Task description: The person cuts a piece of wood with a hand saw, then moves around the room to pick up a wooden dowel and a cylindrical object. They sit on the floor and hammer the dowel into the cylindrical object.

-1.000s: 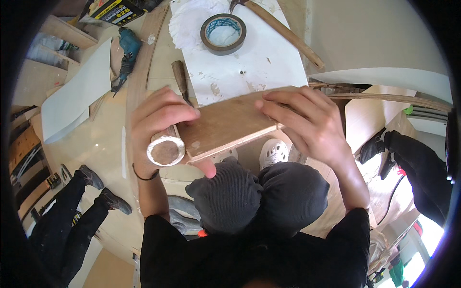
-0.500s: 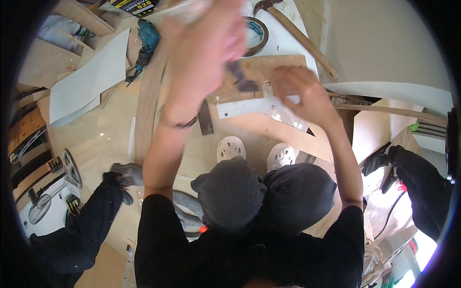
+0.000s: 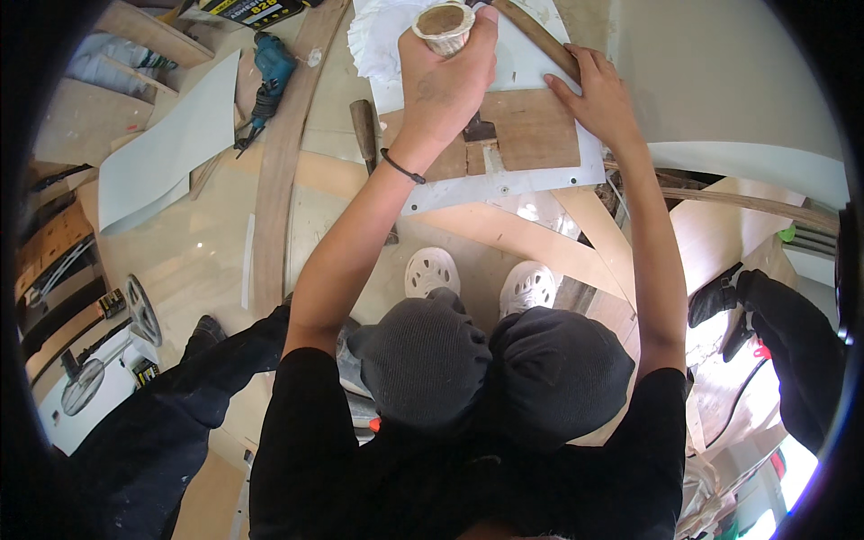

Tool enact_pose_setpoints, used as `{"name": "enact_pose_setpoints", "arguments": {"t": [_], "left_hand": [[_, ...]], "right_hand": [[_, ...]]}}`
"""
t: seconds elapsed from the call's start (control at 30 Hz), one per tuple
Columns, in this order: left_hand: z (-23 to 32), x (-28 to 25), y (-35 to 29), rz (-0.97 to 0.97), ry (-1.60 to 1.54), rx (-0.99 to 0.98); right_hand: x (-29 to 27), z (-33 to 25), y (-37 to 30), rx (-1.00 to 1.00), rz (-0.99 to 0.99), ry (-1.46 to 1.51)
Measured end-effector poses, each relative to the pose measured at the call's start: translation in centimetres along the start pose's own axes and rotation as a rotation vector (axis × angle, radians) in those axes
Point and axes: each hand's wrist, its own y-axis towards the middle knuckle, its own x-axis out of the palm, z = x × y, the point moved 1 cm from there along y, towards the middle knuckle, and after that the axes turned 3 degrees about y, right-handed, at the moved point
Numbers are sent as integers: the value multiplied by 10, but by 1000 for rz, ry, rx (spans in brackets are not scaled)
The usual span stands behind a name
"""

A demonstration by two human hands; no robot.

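In my left hand (image 3: 445, 90) is a wide-bladed chisel, gripped round its handle (image 3: 442, 25). Its dark blade (image 3: 480, 130) points down onto a brown wooden board (image 3: 538, 130), beside a narrow pale notch. The board lies on a white panel (image 3: 531, 182). My right hand (image 3: 601, 97) is at the lower end of a hammer's wooden handle (image 3: 540, 38), thumb on one side and fingers on the other. A second tool with a wooden handle (image 3: 364, 126) lies left of the board, partly behind my left forearm.
A teal power tool (image 3: 272, 67) and a curled white sheet (image 3: 166, 144) lie to the left. A long brown plank (image 3: 274, 216) runs beside them. White clogs (image 3: 432, 273) stand below the panel. Other people's dark-trousered legs (image 3: 216, 378) are at both sides.
My left hand has come down with the chisel, its blade now on the board. My right hand has moved up and right from the board to the hammer handle. The panel and board have shifted.
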Motion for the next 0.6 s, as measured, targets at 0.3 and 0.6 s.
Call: {"name": "enact_pose_setpoints", "arguments": {"t": [0.3,0.6], "left_hand": [[-4,-9,-9,50,-227,-58],[7,-12,-4,41,-226,-26]], "right_hand": [[4,4,18,142,-119,203],[-44,-63,-6,-372,-355,167]]}}
